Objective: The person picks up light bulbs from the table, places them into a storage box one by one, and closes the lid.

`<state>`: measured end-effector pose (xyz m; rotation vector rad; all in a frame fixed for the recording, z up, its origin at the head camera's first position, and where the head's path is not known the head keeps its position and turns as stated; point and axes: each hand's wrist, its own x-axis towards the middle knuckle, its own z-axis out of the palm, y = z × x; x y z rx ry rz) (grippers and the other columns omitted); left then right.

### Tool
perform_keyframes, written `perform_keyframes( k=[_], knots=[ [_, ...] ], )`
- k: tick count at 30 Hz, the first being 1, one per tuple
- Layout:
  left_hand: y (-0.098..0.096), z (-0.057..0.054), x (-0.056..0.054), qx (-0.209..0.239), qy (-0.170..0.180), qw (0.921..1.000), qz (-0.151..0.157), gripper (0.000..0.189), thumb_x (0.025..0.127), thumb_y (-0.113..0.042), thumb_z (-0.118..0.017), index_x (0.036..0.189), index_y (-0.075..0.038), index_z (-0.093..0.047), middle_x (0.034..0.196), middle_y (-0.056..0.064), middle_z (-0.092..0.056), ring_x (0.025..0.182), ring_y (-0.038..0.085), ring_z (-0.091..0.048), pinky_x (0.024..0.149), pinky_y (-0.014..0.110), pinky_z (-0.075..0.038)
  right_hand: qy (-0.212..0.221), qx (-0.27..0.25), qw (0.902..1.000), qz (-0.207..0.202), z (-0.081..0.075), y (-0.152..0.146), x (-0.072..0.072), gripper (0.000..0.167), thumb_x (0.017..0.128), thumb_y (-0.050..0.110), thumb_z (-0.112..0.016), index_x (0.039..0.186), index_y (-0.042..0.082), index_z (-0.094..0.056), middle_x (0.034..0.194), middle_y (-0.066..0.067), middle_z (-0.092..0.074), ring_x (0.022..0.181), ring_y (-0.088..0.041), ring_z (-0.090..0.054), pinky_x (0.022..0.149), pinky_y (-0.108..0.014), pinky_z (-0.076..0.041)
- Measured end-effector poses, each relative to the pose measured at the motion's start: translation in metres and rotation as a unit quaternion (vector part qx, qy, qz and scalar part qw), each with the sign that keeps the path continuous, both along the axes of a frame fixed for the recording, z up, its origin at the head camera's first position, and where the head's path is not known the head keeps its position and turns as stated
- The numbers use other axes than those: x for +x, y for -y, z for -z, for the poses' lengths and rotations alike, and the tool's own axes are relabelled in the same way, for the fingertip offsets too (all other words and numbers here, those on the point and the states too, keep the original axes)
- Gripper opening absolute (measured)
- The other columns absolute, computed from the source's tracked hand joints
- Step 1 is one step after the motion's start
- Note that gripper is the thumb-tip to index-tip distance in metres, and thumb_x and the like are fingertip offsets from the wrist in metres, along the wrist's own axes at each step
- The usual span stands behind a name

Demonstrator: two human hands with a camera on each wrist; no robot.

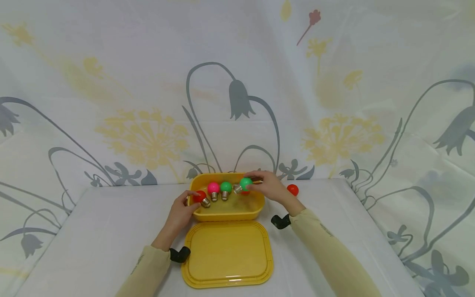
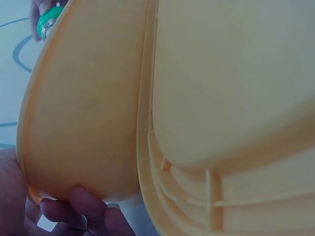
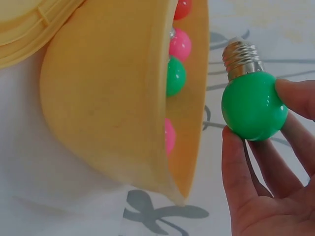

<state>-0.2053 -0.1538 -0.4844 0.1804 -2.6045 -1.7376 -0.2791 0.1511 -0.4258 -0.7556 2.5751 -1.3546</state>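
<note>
My right hand (image 1: pixel 268 185) pinches a green light bulb (image 3: pixel 254 105) between thumb and fingers, its metal screw base pointing away from the palm. The bulb hangs above the right part of a yellow plastic tub (image 1: pixel 226 216). My left hand (image 1: pixel 180 211) grips the tub's left end, with fingers (image 2: pixel 88 202) against the outer wall. Inside the tub lie a red bulb (image 1: pixel 200 196) beside the left hand, a pink bulb (image 1: pixel 213 188) and another green bulb (image 1: pixel 226 187). A further pink bulb (image 3: pixel 170 136) sits at the right, mostly hidden beneath the held one in the head view.
The yellow lid (image 1: pixel 227 253) lies flat on the white-covered table (image 1: pixel 122 231), just in front of the tub. A red ball-shaped thing (image 1: pixel 292 189), its base not visible, is right of the tub behind my right forearm. A flower-printed cloth (image 1: pixel 237 136) hangs behind.
</note>
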Motion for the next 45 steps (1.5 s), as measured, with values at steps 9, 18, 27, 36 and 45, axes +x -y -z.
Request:
perform_keyframes(
  k=[9,18,27,36,45],
  knots=[
    [0.0,0.0,0.0,-0.001,-0.001,1.0,0.003,0.029,0.094,-0.009,-0.065,0.122,-0.007,-0.06,0.121,0.018,-0.056,0.089,0.026,-0.052,0.068,0.023,-0.044,0.006,0.011,0.9996,-0.024,-0.003,0.016,-0.012,0.037,0.089,0.015,-0.071,0.125,0.007,-0.067,0.119,-0.005,-0.067,0.111,-0.026,-0.061,0.099,-0.043,-0.047],
    [0.001,-0.001,0.0,-0.013,0.003,0.9999,0.0,0.029,0.094,-0.01,-0.065,0.122,-0.008,-0.061,0.116,0.017,-0.056,0.085,0.024,-0.05,0.065,0.024,-0.042,0.035,0.009,0.9991,-0.021,-0.005,0.027,-0.02,0.03,0.089,0.013,-0.072,0.118,0.008,-0.068,0.114,-0.003,-0.067,0.109,-0.023,-0.061,0.099,-0.039,-0.047],
    [0.001,0.0,0.0,-0.007,0.0,1.0,0.001,0.028,0.094,-0.009,-0.065,0.122,-0.008,-0.06,0.129,0.017,-0.055,0.101,0.029,-0.052,0.079,0.025,-0.048,0.107,-0.035,0.9934,-0.023,0.002,0.029,-0.031,0.034,0.09,0.016,-0.071,0.123,0.007,-0.067,0.12,-0.006,-0.066,0.114,-0.025,-0.059,0.1,-0.039,-0.046],
    [0.0,0.0,0.001,-0.005,-0.003,1.0,0.001,0.028,0.094,-0.009,-0.065,0.121,-0.008,-0.062,0.13,0.017,-0.055,0.1,0.029,-0.052,0.075,0.025,-0.046,0.172,-0.084,0.9811,-0.03,0.015,0.026,-0.043,0.038,0.091,0.018,-0.067,0.127,0.007,-0.065,0.123,-0.006,-0.065,0.111,-0.024,-0.058,0.102,-0.038,-0.044],
    [0.001,0.001,-0.001,-0.007,0.001,1.0,0.0,0.028,0.094,-0.009,-0.065,0.122,-0.008,-0.061,0.12,0.016,-0.056,0.086,0.024,-0.051,0.065,0.024,-0.043,0.178,-0.075,0.9808,-0.031,0.015,0.027,-0.049,0.038,0.092,0.019,-0.065,0.129,0.009,-0.065,0.126,-0.005,-0.064,0.113,-0.025,-0.056,0.103,-0.041,-0.042]
  ],
)
